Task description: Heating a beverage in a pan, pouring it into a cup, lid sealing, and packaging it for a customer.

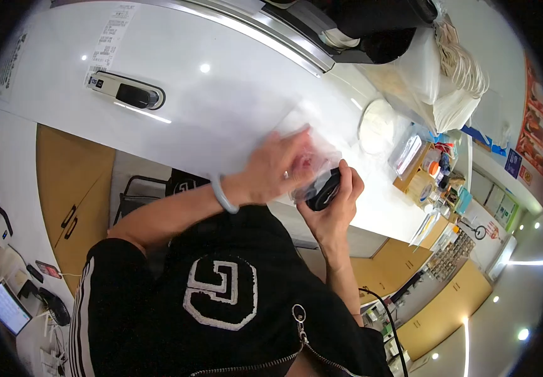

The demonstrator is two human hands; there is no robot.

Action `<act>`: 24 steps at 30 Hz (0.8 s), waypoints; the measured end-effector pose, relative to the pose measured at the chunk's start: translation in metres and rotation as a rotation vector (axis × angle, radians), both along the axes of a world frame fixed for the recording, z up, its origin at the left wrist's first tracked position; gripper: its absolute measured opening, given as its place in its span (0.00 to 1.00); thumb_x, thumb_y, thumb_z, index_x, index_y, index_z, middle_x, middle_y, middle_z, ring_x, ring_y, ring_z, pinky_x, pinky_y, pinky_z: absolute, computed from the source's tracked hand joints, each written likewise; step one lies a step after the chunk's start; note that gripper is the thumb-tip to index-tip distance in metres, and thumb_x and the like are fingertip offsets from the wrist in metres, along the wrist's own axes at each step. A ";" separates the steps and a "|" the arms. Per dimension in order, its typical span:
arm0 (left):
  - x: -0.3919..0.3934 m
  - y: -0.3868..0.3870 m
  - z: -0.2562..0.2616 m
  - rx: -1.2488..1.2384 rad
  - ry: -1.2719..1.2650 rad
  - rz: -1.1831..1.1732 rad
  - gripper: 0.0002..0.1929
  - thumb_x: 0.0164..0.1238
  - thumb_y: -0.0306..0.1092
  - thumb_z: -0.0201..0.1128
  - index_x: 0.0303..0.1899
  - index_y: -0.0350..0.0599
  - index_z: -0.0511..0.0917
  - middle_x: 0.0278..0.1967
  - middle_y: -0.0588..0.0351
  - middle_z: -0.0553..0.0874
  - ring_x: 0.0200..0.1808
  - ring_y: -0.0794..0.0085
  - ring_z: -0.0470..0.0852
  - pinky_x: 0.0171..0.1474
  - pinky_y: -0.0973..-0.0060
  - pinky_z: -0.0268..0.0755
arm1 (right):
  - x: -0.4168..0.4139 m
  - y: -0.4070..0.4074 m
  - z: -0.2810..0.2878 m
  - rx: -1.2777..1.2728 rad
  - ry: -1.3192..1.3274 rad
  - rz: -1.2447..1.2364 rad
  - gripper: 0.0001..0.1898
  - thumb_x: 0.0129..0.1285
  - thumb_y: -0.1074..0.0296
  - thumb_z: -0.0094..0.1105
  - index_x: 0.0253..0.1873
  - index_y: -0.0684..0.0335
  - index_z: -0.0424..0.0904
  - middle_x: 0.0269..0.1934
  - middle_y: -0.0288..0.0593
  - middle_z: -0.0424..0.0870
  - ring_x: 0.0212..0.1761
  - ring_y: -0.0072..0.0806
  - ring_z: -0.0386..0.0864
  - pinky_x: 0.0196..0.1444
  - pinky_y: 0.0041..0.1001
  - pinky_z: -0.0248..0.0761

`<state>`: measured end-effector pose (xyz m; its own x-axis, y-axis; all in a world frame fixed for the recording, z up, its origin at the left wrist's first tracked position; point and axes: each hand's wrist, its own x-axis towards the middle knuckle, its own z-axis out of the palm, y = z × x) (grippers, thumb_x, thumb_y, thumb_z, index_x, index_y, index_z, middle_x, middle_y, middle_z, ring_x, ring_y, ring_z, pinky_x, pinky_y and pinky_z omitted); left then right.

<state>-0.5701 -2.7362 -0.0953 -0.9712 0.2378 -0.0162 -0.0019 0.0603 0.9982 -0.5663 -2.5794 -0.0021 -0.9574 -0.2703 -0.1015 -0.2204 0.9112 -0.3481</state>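
My right hand (335, 209) grips a rounded black object (324, 191), perhaps a container, whose exact kind I cannot make out. Clear plastic film or a bag (325, 150) wraps about its upper side. Blurred by motion, my left hand (283, 162) lies across the plastic, its fingers pinching it close to the right hand. Something reddish shows through at that spot, too blurred to name. A pale bracelet (223, 194) circles the left wrist. Both hands are over the near edge of the white counter (205, 118).
To the left lie a white and black stapler-like device (127, 90) and a printed paper slip (111, 35). A white round disc (376, 126) lies right of my hands. Beyond it are paper bags (460, 94) and a wooden organizer (413, 167) with jars. A metal rail (252, 33) borders the far side.
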 end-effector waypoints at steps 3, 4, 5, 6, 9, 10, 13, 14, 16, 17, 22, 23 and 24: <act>-0.002 0.023 0.024 0.125 0.192 0.048 0.37 0.66 0.55 0.55 0.66 0.33 0.59 0.56 0.38 0.73 0.55 0.48 0.74 0.62 0.59 0.63 | 0.007 0.011 -0.011 0.002 0.024 -0.005 0.49 0.39 0.63 0.76 0.68 0.58 0.57 0.57 0.55 0.62 0.54 0.49 0.71 0.47 0.39 0.75; 0.002 0.026 0.025 0.127 0.189 0.047 0.37 0.66 0.55 0.55 0.66 0.33 0.59 0.56 0.38 0.73 0.55 0.48 0.74 0.62 0.59 0.63 | 0.009 0.013 -0.013 -0.001 0.051 -0.024 0.48 0.39 0.62 0.76 0.68 0.58 0.57 0.58 0.55 0.62 0.54 0.49 0.71 0.47 0.39 0.75; 0.004 0.029 0.023 0.189 0.149 0.084 0.38 0.66 0.56 0.55 0.66 0.33 0.59 0.58 0.37 0.72 0.57 0.47 0.73 0.63 0.59 0.60 | 0.008 0.013 -0.014 0.002 0.073 -0.017 0.49 0.39 0.63 0.75 0.68 0.58 0.57 0.57 0.55 0.63 0.54 0.49 0.72 0.47 0.39 0.75; 0.008 0.032 0.021 0.249 0.108 0.121 0.39 0.66 0.58 0.54 0.66 0.32 0.59 0.61 0.37 0.70 0.60 0.46 0.72 0.65 0.60 0.58 | 0.005 0.011 -0.013 0.002 0.072 -0.017 0.49 0.39 0.63 0.75 0.68 0.58 0.57 0.57 0.55 0.63 0.54 0.49 0.72 0.47 0.39 0.75; 0.045 0.017 0.006 0.421 -0.202 0.305 0.38 0.66 0.62 0.53 0.61 0.35 0.64 0.52 0.44 0.75 0.55 0.56 0.75 0.60 0.64 0.66 | -0.008 0.004 -0.006 0.007 0.029 -0.031 0.50 0.38 0.64 0.75 0.69 0.59 0.56 0.57 0.56 0.63 0.54 0.50 0.72 0.47 0.39 0.75; 0.053 0.010 0.001 0.511 -0.461 0.391 0.37 0.65 0.65 0.52 0.59 0.38 0.66 0.48 0.48 0.77 0.53 0.61 0.76 0.58 0.63 0.68 | -0.011 0.003 -0.005 0.014 0.030 -0.038 0.50 0.38 0.64 0.75 0.69 0.59 0.56 0.57 0.56 0.63 0.54 0.50 0.72 0.47 0.39 0.75; 0.023 -0.007 -0.001 1.029 -1.662 0.200 0.32 0.69 0.64 0.47 0.58 0.44 0.68 0.49 0.52 0.78 0.54 0.66 0.76 0.59 0.63 0.70 | -0.011 0.003 -0.004 0.029 0.011 -0.038 0.50 0.38 0.65 0.75 0.69 0.59 0.55 0.57 0.57 0.62 0.55 0.50 0.71 0.48 0.39 0.75; 0.015 0.004 -0.008 1.032 -1.659 0.206 0.32 0.69 0.64 0.47 0.58 0.44 0.68 0.49 0.52 0.78 0.54 0.66 0.76 0.59 0.63 0.70 | -0.013 0.002 -0.003 0.017 0.004 -0.037 0.50 0.38 0.65 0.75 0.69 0.59 0.55 0.57 0.57 0.62 0.55 0.50 0.71 0.48 0.39 0.75; 0.010 0.031 -0.029 1.732 -1.305 0.091 0.33 0.67 0.65 0.50 0.58 0.45 0.70 0.51 0.55 0.78 0.52 0.65 0.78 0.57 0.60 0.70 | -0.014 -0.001 -0.007 0.003 -0.002 -0.027 0.51 0.38 0.65 0.75 0.69 0.59 0.55 0.57 0.57 0.62 0.55 0.50 0.70 0.48 0.39 0.75; 0.005 0.038 -0.025 1.738 -1.303 0.088 0.33 0.67 0.65 0.50 0.58 0.45 0.70 0.51 0.55 0.78 0.52 0.65 0.78 0.57 0.60 0.70 | -0.012 -0.001 -0.009 -0.008 0.020 -0.015 0.50 0.38 0.65 0.75 0.69 0.59 0.55 0.57 0.57 0.62 0.55 0.50 0.70 0.48 0.39 0.75; 0.003 0.054 0.001 1.772 -1.173 0.188 0.30 0.69 0.63 0.48 0.61 0.50 0.68 0.57 0.57 0.76 0.59 0.67 0.75 0.64 0.66 0.67 | -0.011 -0.002 -0.012 0.022 0.079 0.005 0.51 0.36 0.62 0.76 0.69 0.57 0.55 0.57 0.55 0.62 0.55 0.49 0.70 0.48 0.39 0.75; 0.004 0.054 0.005 1.728 -1.221 0.183 0.30 0.68 0.63 0.50 0.62 0.51 0.68 0.57 0.58 0.76 0.59 0.69 0.75 0.64 0.68 0.67 | -0.012 -0.003 -0.011 0.021 0.078 0.005 0.51 0.36 0.62 0.76 0.69 0.57 0.55 0.57 0.55 0.62 0.55 0.49 0.70 0.48 0.39 0.75; 0.007 0.054 0.008 1.727 -1.220 0.186 0.30 0.68 0.63 0.50 0.62 0.51 0.68 0.57 0.58 0.76 0.59 0.69 0.75 0.64 0.68 0.67 | -0.015 -0.006 -0.009 0.049 0.071 0.008 0.51 0.36 0.64 0.76 0.69 0.58 0.55 0.57 0.56 0.62 0.55 0.50 0.70 0.51 0.39 0.73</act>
